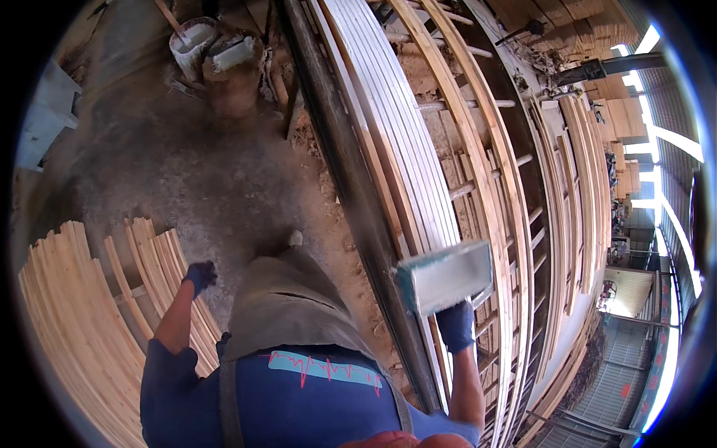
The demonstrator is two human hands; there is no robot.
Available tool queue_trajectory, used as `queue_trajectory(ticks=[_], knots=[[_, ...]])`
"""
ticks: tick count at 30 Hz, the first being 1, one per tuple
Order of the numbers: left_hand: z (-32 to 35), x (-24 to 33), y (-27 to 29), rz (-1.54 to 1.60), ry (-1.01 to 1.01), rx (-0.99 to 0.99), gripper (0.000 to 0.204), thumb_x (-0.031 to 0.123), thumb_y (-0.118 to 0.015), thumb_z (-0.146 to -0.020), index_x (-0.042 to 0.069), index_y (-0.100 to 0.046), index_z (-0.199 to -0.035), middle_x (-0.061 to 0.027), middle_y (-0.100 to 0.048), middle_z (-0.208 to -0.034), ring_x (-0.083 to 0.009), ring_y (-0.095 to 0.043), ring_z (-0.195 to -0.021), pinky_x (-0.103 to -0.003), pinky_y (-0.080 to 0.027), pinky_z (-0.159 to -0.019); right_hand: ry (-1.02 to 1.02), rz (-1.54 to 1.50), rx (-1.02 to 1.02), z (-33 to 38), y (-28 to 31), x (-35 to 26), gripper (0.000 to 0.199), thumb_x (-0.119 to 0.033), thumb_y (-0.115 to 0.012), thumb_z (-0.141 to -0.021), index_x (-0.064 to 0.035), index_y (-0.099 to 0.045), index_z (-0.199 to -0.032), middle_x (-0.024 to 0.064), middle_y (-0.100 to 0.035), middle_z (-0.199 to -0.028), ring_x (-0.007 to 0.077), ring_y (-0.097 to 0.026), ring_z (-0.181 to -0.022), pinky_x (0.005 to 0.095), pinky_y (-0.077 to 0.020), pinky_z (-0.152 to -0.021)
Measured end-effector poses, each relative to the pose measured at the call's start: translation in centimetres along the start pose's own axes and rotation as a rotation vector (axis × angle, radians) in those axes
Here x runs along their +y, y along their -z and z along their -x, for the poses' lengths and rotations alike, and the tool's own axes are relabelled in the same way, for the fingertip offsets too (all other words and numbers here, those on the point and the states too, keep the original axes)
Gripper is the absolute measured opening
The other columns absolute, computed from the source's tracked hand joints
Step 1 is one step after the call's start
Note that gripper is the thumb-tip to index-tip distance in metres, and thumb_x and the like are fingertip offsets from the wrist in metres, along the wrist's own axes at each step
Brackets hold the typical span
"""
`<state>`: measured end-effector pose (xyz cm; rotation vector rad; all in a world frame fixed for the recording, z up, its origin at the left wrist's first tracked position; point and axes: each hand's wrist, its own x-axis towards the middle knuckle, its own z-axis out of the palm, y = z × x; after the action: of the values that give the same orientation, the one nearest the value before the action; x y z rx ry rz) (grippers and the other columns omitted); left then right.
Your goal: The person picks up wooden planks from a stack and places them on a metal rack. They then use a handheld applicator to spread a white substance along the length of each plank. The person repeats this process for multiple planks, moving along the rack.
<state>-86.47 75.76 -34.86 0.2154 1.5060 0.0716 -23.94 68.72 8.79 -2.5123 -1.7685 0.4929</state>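
Gloves of dark blue cover both hands. The right hand (455,325) grips the handle of a wide flat trowel-like board with a teal edge (444,276), held over the white-coated wooden slats (396,134), whose long axis runs straight away from the person. The left hand (199,275), loosely curled and holding nothing, hangs by bare pale wooden strips (75,313) stacked on the left.

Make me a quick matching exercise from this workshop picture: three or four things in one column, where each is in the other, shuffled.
1. right hand
2. left hand
3. white bucket
4. white painted strips

A. on the floor, far end
B. over the bare wood slats
C. holding the flat tray
D. lying along the rack

Pairs: 1-C, 2-B, 3-A, 4-D
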Motion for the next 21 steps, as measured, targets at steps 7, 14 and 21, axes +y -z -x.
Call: queue_trajectory(ticks=[7,14,21], knots=[[4.0,18.2,-7.7,-0.006,-0.407,-0.008,0.033,0.040,-0.054,-0.094,0.011,-0.062,-0.107,-0.0084,-0.070,-0.092,-0.0197,-0.065,-0.069,-0.031,-0.044,-0.057,0.305,-0.083,0.154,-18.6,-0.3,-8.9,0.021,-0.023,-0.060,-0.083,-0.0038,-0.069,-0.086,0.0242,-0.065,-0.077,0.0426,-0.063,-0.073,0.0490,-0.0510,-0.063],[-1.1,21.8,-5.0,-0.119,-0.593,-0.154,0.029,0.028,-0.057,-0.093,0.005,-0.061,-0.110,-0.0091,-0.069,-0.088,-0.0185,-0.065,-0.070,-0.033,-0.050,-0.061,0.512,-0.129,0.274,-36.9,0.9,-21.7,0.023,-0.023,-0.055,-0.087,-0.0030,-0.067,-0.084,0.0251,-0.064,-0.077,0.0447,-0.062,-0.075,0.0495,-0.0505,-0.062],[-1.5,27.4,5.3,0.131,-0.374,-0.077,0.033,0.030,-0.055,-0.093,0.004,-0.059,-0.112,-0.0103,-0.068,-0.092,-0.0228,-0.064,-0.069,-0.036,-0.049,-0.060,0.115,-0.505,0.012,-39.8,1.2,-26.4,0.034,-0.030,-0.061,-0.090,-0.0009,-0.067,-0.105,0.0191,-0.071,-0.087,0.0271,-0.069,-0.086,0.0384,-0.0509,-0.071]])
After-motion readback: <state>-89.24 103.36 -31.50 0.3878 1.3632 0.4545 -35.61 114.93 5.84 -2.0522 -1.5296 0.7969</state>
